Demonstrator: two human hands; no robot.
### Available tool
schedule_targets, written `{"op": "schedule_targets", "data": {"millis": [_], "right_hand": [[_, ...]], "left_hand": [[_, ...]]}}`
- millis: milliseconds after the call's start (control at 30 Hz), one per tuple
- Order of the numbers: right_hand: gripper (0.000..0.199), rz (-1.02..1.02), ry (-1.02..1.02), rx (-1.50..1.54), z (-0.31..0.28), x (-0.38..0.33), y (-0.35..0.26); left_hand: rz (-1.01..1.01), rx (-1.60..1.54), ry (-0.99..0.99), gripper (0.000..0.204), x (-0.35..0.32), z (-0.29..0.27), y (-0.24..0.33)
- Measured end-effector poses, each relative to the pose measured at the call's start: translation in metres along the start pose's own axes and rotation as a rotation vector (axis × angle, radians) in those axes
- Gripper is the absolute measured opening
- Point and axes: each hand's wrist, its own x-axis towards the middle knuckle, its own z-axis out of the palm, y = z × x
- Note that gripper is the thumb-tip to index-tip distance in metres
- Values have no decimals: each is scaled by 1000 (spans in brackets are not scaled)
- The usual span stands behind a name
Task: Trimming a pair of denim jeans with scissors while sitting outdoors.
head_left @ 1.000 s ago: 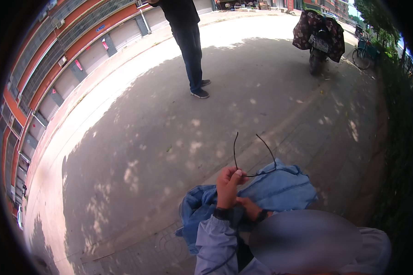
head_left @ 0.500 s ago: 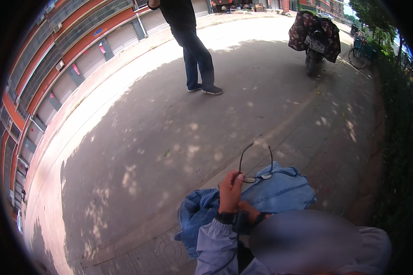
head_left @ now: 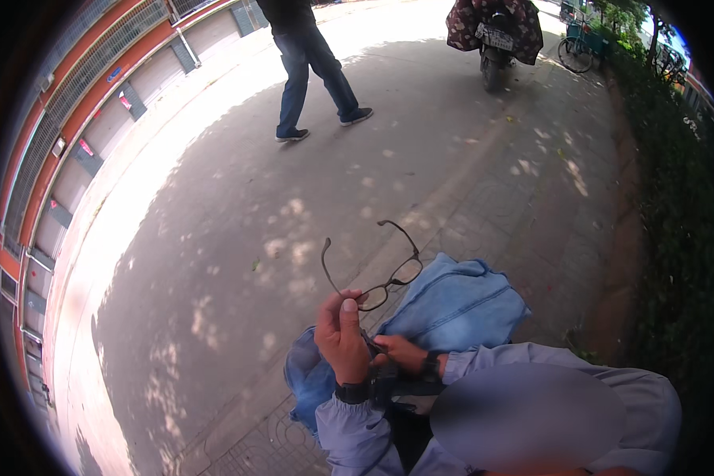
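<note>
My left hand [head_left: 345,337] is raised and pinches a pair of eyeglasses [head_left: 389,283] near the hinge of one temple. The dark-framed glasses are tilted, with both temples unfolded and pointing away from me. Just right of it and lower, my right hand [head_left: 404,355] has its fingers curled around something small and dark, too hidden to name. Both wrists carry dark bands, below pale grey sleeves. Under the hands lies light blue denim [head_left: 468,305], with a darker denim part [head_left: 305,373] to the left. A blurred oval covers part of the lower right.
Ahead, a person [head_left: 309,71] in dark trousers stands mid-stride on the paved ground [head_left: 238,206]. Farther right are a scooter [head_left: 496,47] with a patterned cover and a bicycle [head_left: 577,54]. A hedge [head_left: 674,238] runs along the right; a shuttered building [head_left: 95,119] lines the left.
My left hand and the glasses have moved left in view, and the glasses have turned so their lenses show. More of my right hand shows now. The person ahead has stepped into a wider stance.
</note>
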Motion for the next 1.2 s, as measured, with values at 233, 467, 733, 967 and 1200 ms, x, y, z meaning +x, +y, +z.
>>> {"op": "schedule_targets", "data": {"millis": [233, 467, 733, 967, 1200], "right_hand": [[25, 73, 170, 122, -2, 8, 15], [14, 251, 22, 398, -8, 33, 16], [44, 106, -59, 96, 24, -7, -47], [25, 155, 73, 143, 9, 8, -6], [21, -1, 57, -32, 9, 8, 3]], "left_hand": [[329, 74, -14, 24, -18, 24, 92], [375, -132, -82, 23, -30, 26, 111], [453, -138, -25, 26, -47, 22, 118], [528, -195, -131, 26, -37, 38, 120], [552, -137, -39, 27, -43, 40, 127]]}}
